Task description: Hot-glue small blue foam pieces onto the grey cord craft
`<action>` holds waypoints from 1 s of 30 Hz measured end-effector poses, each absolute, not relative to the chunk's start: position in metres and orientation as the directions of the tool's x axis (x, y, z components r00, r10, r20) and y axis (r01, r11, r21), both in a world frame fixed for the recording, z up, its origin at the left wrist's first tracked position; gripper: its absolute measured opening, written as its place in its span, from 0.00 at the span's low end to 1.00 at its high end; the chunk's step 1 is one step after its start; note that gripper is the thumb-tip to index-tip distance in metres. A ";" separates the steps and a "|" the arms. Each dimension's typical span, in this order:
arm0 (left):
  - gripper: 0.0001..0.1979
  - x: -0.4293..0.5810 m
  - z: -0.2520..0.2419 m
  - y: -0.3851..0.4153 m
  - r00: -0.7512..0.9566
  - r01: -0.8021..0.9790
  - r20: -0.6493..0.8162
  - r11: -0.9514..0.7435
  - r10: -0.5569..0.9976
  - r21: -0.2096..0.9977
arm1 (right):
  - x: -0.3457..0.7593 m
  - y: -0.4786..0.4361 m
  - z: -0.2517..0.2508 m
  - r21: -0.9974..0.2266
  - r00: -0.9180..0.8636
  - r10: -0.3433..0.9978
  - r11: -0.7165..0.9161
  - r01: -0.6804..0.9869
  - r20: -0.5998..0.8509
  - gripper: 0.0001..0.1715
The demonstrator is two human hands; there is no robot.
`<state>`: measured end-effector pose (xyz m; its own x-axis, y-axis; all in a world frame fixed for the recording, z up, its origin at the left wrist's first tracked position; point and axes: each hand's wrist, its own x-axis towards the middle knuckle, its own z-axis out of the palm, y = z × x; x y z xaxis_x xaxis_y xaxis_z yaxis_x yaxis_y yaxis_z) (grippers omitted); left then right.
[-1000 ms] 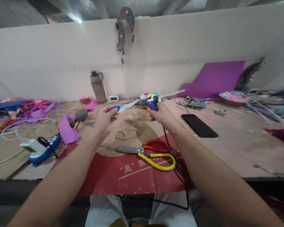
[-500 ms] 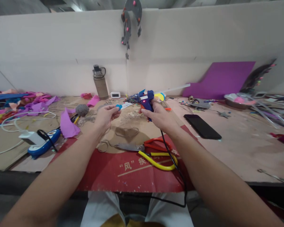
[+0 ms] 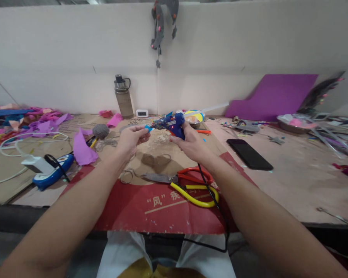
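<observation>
My right hand [image 3: 190, 143] is wrapped round a blue hot glue gun [image 3: 175, 125] with a small red light lit on its side. A long clear glue stick [image 3: 207, 109] sticks out of its back end. Between thumb and fingertips, my left hand [image 3: 132, 141] pinches a small blue felt piece [image 3: 148, 128]. The gun's nozzle points left and is at or very near this piece; whether they touch I cannot tell. Beneath my hands lie scissors [image 3: 195, 185] with one red and one yellow handle.
A black phone [image 3: 249, 154] lies to the right. On the left are a blue power strip [image 3: 53, 172] with a white plug, a grey yarn ball [image 3: 100, 131] and felt scraps [image 3: 40, 127]. A bottle [image 3: 123, 98] stands by the wall. The gun's black cord [image 3: 226, 227] hangs over the table edge.
My right hand has brought the glue gun left, so its nozzle is now close to the blue felt piece. My left hand keeps its pinch. The view has tilted slightly.
</observation>
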<state>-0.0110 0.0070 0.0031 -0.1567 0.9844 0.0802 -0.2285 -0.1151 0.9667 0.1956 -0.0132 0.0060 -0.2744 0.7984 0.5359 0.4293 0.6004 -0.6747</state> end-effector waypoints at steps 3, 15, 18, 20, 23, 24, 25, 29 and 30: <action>0.10 -0.010 0.003 0.007 -0.157 -0.233 0.085 -0.121 0.984 0.965 | 0.196 -0.012 0.004 -0.672 -0.280 0.792 0.609 0.422 0.542 0.31; 0.06 -0.008 0.005 0.006 -0.156 -0.225 0.069 -0.104 0.985 0.969 | 0.197 -0.007 0.002 -0.656 -0.287 0.771 0.635 0.408 0.568 0.31; 0.06 -0.008 0.006 0.006 -0.161 -0.231 0.068 -0.105 0.985 0.967 | 0.197 -0.009 0.003 -0.658 -0.291 0.781 0.623 0.423 0.553 0.29; 0.06 -0.008 0.005 0.006 -0.158 -0.228 0.074 -0.109 0.985 0.968 | 0.197 -0.010 0.004 -0.657 -0.285 0.791 0.609 0.444 0.541 0.28; 0.07 -0.010 0.003 0.008 -0.145 -0.215 0.089 -0.119 0.985 0.969 | 0.198 -0.012 0.006 -0.661 -0.261 0.812 0.578 0.478 0.522 0.26; 0.07 -0.010 0.002 0.008 -0.140 -0.213 0.096 -0.125 0.985 0.969 | 0.198 -0.013 0.007 -0.664 -0.255 0.820 0.567 0.487 0.513 0.26; 0.07 -0.010 0.002 0.008 -0.136 -0.211 0.101 -0.129 0.986 0.969 | 0.198 -0.013 0.007 -0.666 -0.250 0.825 0.559 0.494 0.507 0.26; 0.06 -0.009 0.003 0.007 -0.142 -0.215 0.098 -0.127 0.985 0.968 | 0.198 -0.012 0.005 -0.668 -0.247 0.821 0.564 0.485 0.514 0.27; 0.06 -0.009 0.003 0.007 -0.150 -0.220 0.094 -0.126 0.984 0.967 | 0.198 -0.011 0.005 -0.669 -0.247 0.818 0.570 0.478 0.520 0.27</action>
